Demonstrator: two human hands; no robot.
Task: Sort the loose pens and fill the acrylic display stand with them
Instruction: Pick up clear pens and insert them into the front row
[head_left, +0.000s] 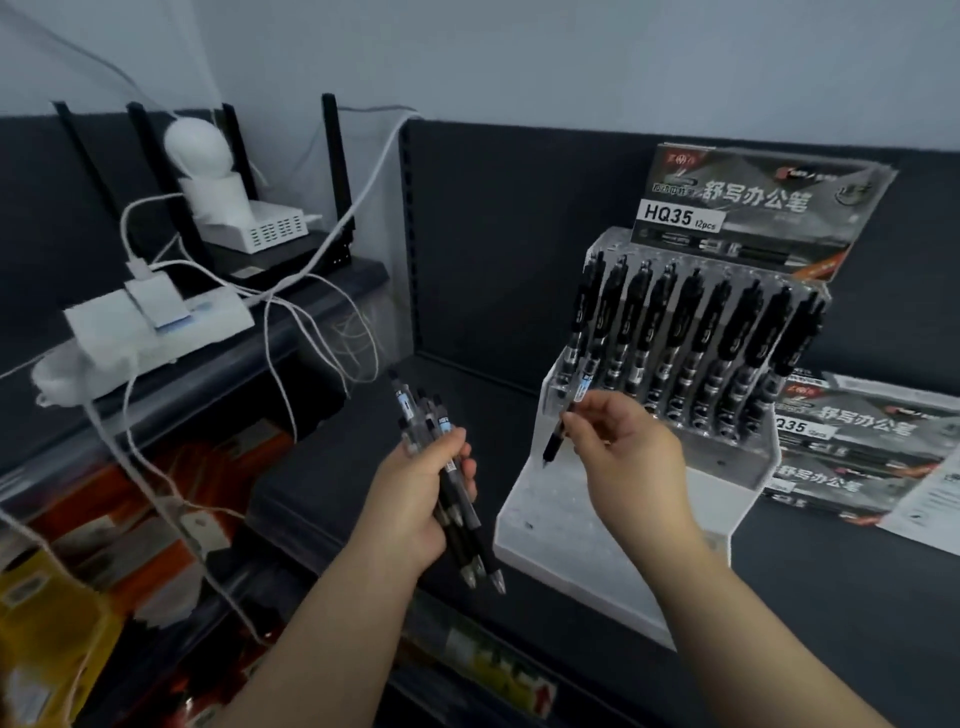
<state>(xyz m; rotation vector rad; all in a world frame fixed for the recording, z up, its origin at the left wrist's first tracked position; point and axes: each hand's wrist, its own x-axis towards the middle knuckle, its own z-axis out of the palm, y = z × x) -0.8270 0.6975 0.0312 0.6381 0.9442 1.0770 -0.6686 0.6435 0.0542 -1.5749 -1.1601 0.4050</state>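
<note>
A stepped clear acrylic display stand (613, 525) sits on the dark shelf, right of centre. Its upper tier holds a row of several black pens (691, 332) standing upright; the lower front tier shows bare holes. My left hand (415, 499) grips a bundle of several loose black pens (457, 509), tips pointing down and to the right. My right hand (623, 457) pinches a single pen (569, 415) between thumb and fingers, tip down, just above the left end of the stand's lower tier.
A printed HQ35 header card (753, 208) stands behind the stand. Flat pen boxes (857, 452) lie to its right. At the left, a router (249, 218), a white power strip (156, 322) and tangled white cables (311, 332) sit on a plastic drawer unit.
</note>
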